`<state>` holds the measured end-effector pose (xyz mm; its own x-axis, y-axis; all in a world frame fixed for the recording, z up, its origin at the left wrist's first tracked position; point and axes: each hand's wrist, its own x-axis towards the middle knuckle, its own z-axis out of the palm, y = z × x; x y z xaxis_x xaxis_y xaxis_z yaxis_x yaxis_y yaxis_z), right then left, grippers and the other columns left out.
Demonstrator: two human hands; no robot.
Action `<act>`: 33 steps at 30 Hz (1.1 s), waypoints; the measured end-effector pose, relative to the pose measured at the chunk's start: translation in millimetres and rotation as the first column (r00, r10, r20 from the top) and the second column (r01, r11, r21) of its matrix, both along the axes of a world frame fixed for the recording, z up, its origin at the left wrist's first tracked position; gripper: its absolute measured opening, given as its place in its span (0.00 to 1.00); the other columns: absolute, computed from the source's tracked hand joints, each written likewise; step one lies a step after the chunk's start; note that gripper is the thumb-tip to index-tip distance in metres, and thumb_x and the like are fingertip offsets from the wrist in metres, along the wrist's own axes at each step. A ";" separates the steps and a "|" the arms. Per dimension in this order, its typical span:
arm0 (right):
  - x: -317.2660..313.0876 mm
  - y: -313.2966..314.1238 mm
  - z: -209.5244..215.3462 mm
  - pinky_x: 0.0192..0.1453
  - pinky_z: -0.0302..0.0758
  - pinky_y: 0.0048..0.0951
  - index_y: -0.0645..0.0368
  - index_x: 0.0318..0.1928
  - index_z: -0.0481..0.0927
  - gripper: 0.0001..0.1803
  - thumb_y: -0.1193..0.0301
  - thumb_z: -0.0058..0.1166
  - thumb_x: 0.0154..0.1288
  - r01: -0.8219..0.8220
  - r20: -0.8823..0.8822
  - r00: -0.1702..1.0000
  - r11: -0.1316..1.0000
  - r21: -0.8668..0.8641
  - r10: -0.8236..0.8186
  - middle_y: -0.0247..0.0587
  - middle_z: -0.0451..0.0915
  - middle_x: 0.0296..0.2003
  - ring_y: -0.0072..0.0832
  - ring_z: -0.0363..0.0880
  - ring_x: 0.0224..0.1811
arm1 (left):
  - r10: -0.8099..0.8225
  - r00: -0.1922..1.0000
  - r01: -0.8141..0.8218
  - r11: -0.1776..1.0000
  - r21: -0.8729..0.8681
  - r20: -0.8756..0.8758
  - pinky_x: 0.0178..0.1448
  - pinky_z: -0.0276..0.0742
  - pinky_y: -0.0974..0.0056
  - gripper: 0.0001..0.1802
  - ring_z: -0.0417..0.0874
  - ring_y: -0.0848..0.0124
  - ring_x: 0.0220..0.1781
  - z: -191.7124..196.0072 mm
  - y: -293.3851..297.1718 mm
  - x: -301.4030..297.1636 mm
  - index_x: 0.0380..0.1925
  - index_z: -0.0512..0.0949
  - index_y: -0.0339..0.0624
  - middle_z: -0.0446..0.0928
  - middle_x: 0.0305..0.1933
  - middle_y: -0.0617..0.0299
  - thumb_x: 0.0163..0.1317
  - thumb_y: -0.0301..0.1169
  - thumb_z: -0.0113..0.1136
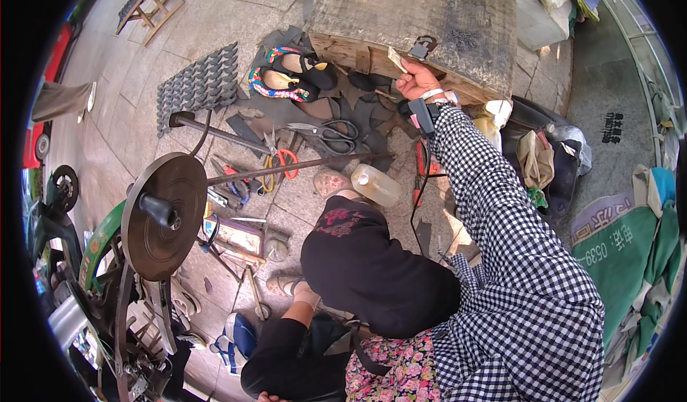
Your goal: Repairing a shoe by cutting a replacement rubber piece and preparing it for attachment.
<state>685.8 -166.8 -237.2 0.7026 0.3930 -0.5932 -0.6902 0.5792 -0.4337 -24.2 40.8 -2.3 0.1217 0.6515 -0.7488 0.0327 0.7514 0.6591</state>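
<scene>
My right hand (pixel 418 80) reaches forward at the front edge of a large wooden box (pixel 408 8). Its fingers pinch a small pale flat piece (pixel 396 59) that looks like folded paper, though its kind is unclear. Just beyond the fingers, a dark metal fitting (pixel 423 47) lies on the box top. A checked sleeve covers this arm, and a strapped black device sits at the wrist. At the lower edge a sliver of my left hand (pixel 268 397) shows beside my black-clothed leg; its fingers are mostly cut off.
Embroidered shoes (pixel 280 80) stand on dark scraps left of the box. Large scissors (pixel 329 134), orange-handled scissors (pixel 288 163) and a liquid-filled plastic jug (pixel 376 185) lie nearer. A hand-cranked machine with a large wheel (pixel 161 216) and long arm rises on the left.
</scene>
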 end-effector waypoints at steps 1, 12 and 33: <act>-0.5 0.6 -2.5 0.23 0.64 0.25 0.55 0.38 0.75 0.07 0.74 0.56 0.57 0.017 0.004 1.000 1.000 0.002 -0.017 0.27 0.72 0.21 0.18 0.63 0.16 | -0.005 1.000 0.005 1.000 -0.001 0.001 0.26 0.68 0.71 0.12 0.70 0.76 0.21 -1.8 1.3 1.6 0.40 0.72 0.44 0.74 0.28 0.65 0.58 0.36 0.56; 12.9 -4.0 9.7 0.30 0.73 0.31 0.60 0.38 0.79 0.08 0.73 0.56 0.56 0.178 0.323 0.946 0.882 -0.437 -0.032 0.34 0.79 0.30 0.25 0.76 0.30 | -0.028 1.000 0.028 1.000 -0.001 -0.010 0.26 0.69 0.72 0.13 0.70 0.76 0.21 -8.1 6.0 6.3 0.40 0.72 0.43 0.75 0.27 0.64 0.58 0.36 0.56; 9.2 -27.1 24.9 0.28 0.73 0.29 0.61 0.40 0.76 0.14 0.64 0.44 0.64 -0.183 0.163 0.957 0.934 -0.306 0.241 0.40 0.79 0.32 0.25 0.74 0.25 | -0.002 0.985 0.010 0.999 0.050 -0.173 0.25 0.68 0.71 0.14 0.69 0.77 0.19 29.3 -12.3 -5.7 0.39 0.72 0.42 0.75 0.26 0.65 0.57 0.38 0.58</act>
